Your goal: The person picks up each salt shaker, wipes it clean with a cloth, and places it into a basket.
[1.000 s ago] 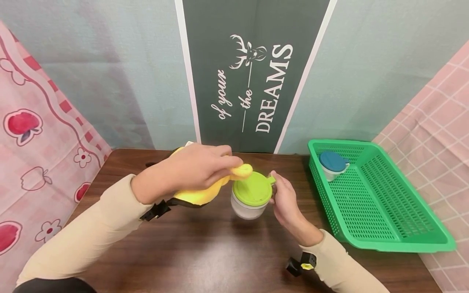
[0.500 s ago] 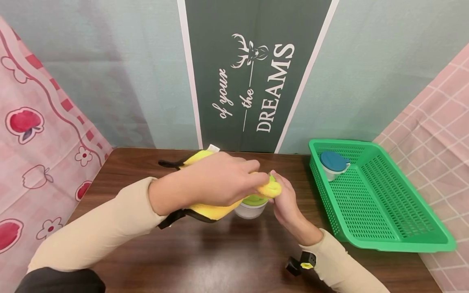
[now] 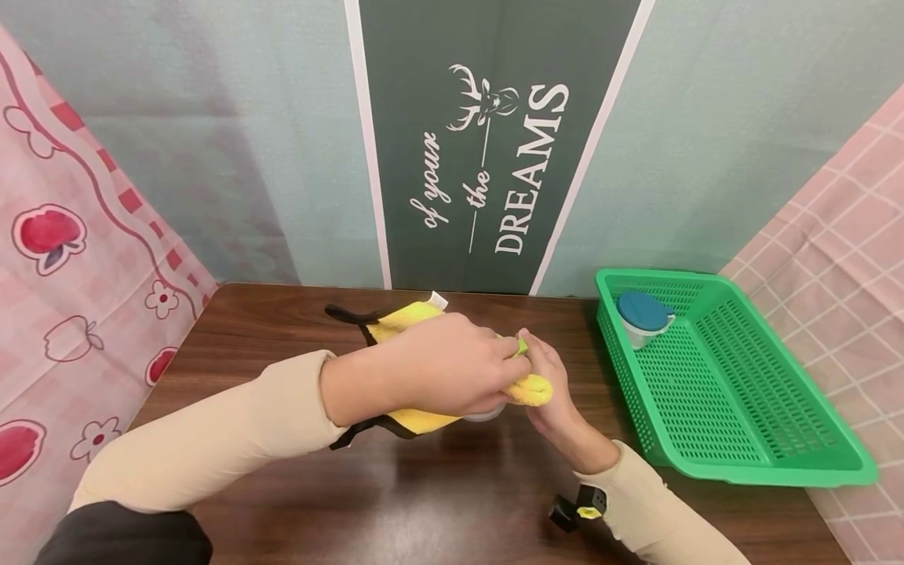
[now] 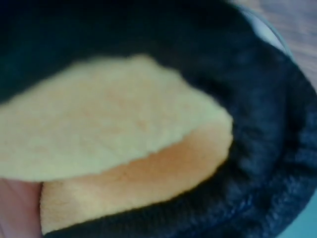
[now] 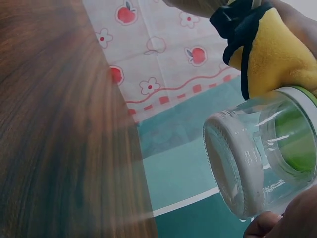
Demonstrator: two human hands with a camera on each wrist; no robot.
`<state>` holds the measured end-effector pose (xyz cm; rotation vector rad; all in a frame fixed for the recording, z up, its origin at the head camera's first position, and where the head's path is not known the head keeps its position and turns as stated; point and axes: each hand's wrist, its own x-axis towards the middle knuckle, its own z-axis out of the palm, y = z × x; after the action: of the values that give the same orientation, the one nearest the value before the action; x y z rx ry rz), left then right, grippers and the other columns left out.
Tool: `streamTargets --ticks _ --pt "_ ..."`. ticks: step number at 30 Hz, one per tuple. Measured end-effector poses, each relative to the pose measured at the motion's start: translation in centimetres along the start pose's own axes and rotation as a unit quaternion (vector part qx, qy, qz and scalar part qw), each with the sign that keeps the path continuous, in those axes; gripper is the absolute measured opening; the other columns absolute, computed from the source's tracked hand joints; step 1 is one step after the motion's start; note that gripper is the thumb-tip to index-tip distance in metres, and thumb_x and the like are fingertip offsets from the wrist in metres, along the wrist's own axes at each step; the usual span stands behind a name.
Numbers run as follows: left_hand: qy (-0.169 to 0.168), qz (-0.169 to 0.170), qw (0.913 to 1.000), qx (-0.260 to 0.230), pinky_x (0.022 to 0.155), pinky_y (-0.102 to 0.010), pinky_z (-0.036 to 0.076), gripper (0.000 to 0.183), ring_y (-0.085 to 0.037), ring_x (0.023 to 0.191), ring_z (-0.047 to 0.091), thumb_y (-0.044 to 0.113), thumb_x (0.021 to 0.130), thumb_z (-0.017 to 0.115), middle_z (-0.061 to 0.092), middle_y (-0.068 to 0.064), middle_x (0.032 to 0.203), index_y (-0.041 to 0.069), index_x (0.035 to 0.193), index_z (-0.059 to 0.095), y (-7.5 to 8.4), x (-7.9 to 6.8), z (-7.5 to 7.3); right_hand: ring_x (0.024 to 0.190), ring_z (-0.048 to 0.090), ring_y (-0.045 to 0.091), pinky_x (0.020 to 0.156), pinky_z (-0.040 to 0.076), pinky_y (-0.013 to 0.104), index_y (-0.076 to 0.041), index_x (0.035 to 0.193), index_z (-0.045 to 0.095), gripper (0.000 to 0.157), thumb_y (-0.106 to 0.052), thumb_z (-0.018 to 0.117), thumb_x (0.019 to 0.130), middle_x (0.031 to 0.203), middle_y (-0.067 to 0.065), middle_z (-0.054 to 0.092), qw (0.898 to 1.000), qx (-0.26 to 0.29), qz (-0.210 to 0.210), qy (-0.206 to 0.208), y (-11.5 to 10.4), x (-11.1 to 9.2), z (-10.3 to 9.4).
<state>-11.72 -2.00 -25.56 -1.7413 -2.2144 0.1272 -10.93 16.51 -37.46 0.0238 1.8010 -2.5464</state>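
My left hand (image 3: 452,365) grips a yellow cleaning cloth (image 3: 417,314) with black edging and rests it over the lid of a clear glass seasoning jar (image 5: 247,158). Part of the bright green lid (image 5: 299,136) shows through the glass in the right wrist view. From the head, cloth and hand cover most of the jar, leaving a bit of its pale lower side and the green tab. My right hand (image 3: 554,384) holds the jar at its handle side, with fingertips against the glass. The cloth's folded yellow and black layers (image 4: 124,119) fill the left wrist view.
To the right stands a green perforated plastic basket (image 3: 713,408). Inside its far left corner is a similar jar with a blue lid (image 3: 644,311). The brown wooden table (image 3: 424,510) ends at a grey-green printed curtain (image 3: 487,157) behind.
My left hand has carried the cloth rightward across the green lid, then slightly lower, covering nearly all of it. The right hand stays put on the jar.
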Motion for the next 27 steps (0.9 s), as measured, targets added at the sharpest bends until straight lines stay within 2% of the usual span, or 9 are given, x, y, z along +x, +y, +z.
streamTargets --ticks 5,12,16,21,24,27 --pt "-0.01 -0.008 0.9996 0.025 0.055 -0.032 0.05 0.019 -0.014 0.07 0.064 0.032 0.095 0.059 0.064 0.006 0.089 0.016 0.103 0.064 0.3 0.2 0.1 0.056 0.059 0.004 0.054 0.048 0.017 -0.019 0.071 0.067 0.046 -0.026 0.042 0.109 0.063 -0.006 0.06 1.0 -0.006 0.004 0.013 0.1 -0.1 0.0" --pt "-0.01 -0.024 0.9981 0.055 0.054 -0.032 0.05 0.024 -0.015 0.07 0.065 0.032 0.096 0.06 0.067 0.004 0.092 0.014 0.111 0.066 0.2 0.5 0.2 0.059 0.058 0.003 0.058 0.047 0.017 -0.022 0.072 0.069 0.05 -0.024 0.037 0.109 0.064 -0.008 0.061 0.999 -0.02 -0.027 -0.005 0.1 -0.1 0.0" --pt "-0.009 -0.031 0.998 0.054 0.055 -0.031 0.049 0.024 -0.014 0.067 0.062 0.034 0.097 0.059 0.064 0.004 0.088 0.015 0.109 0.067 -0.1 0.7 0.5 0.058 0.053 0.004 0.056 0.042 0.019 -0.022 0.07 0.067 0.05 -0.024 0.037 0.109 0.063 -0.009 0.057 0.999 -0.029 -0.033 0.001 0.1 0.0 0.1" --pt "-0.015 -0.037 0.9978 0.054 0.055 -0.03 0.049 0.034 -0.015 0.068 0.062 0.038 0.099 0.058 0.066 0.004 0.091 0.013 0.121 0.067 -0.6 1.0 0.8 0.057 0.046 0.004 0.052 0.035 0.019 -0.02 0.07 0.064 0.047 -0.023 0.038 0.109 0.063 -0.008 0.053 0.999 -0.039 -0.025 0.013 0.2 0.1 0.0" --pt "-0.03 -0.045 0.9974 0.048 0.056 -0.03 0.049 0.032 -0.014 0.068 0.062 0.036 0.099 0.059 0.065 0.004 0.09 0.014 0.121 0.067 -0.9 1.3 0.7 0.058 0.044 0.005 0.052 0.032 0.019 -0.02 0.073 0.064 0.045 -0.021 0.037 0.109 0.066 -0.007 0.052 0.999 -0.045 -0.019 0.02 0.2 0.1 -0.1" --pt "-0.044 -0.054 0.9968 0.039 0.056 -0.031 0.049 0.024 -0.014 0.066 0.06 0.033 0.099 0.059 0.064 0.004 0.088 0.016 0.113 0.067 -1.2 1.5 0.8 0.058 0.042 0.005 0.052 0.03 0.02 -0.019 0.077 0.064 0.043 -0.018 0.036 0.109 0.069 -0.006 0.053 0.998 -0.052 -0.011 0.03 0.3 0.2 -0.1"
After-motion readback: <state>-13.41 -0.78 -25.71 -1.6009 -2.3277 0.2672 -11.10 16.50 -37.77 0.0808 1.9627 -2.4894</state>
